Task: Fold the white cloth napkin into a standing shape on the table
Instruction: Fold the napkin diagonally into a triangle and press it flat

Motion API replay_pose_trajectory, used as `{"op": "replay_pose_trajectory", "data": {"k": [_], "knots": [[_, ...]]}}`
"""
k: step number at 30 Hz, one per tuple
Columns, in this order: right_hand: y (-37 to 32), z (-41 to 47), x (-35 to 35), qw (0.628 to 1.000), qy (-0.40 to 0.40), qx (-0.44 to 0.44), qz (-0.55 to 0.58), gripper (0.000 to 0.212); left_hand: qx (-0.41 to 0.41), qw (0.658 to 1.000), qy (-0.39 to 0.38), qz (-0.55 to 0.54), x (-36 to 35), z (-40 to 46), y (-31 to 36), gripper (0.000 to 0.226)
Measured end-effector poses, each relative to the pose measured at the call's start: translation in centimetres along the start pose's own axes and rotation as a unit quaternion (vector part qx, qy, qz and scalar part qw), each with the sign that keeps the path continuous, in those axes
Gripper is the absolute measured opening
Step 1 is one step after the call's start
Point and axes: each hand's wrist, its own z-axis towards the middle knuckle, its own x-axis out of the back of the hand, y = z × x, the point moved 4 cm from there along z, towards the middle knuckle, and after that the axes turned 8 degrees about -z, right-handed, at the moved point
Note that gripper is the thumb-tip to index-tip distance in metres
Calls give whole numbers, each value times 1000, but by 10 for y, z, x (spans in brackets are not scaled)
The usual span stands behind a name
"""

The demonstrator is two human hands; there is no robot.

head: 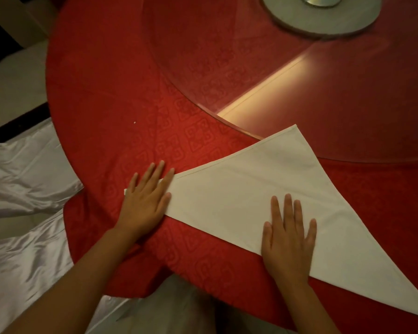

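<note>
Both hands lie flat, fingers straight: the left hand [146, 201] presses the napkin's [246, 196] left tip, the right hand [287, 239] its lower edge. Folded into a triangle, the napkin lies on the red tabletop [121, 104], long edge running from centre-left to lower right, apex seemingly overlapping the glass turntable [299, 92].

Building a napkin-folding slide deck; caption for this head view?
Both hands, left hand and right hand, press a triangle-folded white napkin flat on the red tablecloth.
</note>
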Motion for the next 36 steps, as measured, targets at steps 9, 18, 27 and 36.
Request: {"op": "replay_pose_trajectory", "data": {"k": [9,18,27,36], "knots": [[0,0,-1,1000,6,2,7,58,63,998,-7,-14,5,3,-10,62],[27,-23,12,987,48,152,28,62,-207,978,-20,-27,-24,-37,132,77],[57,-47,23,921,256,293,-19,14,-434,898,58,-43,-14,-36,148,19],[70,-49,28,901,268,333,-71,11,-466,881,81,-29,-4,-39,139,16]]}}
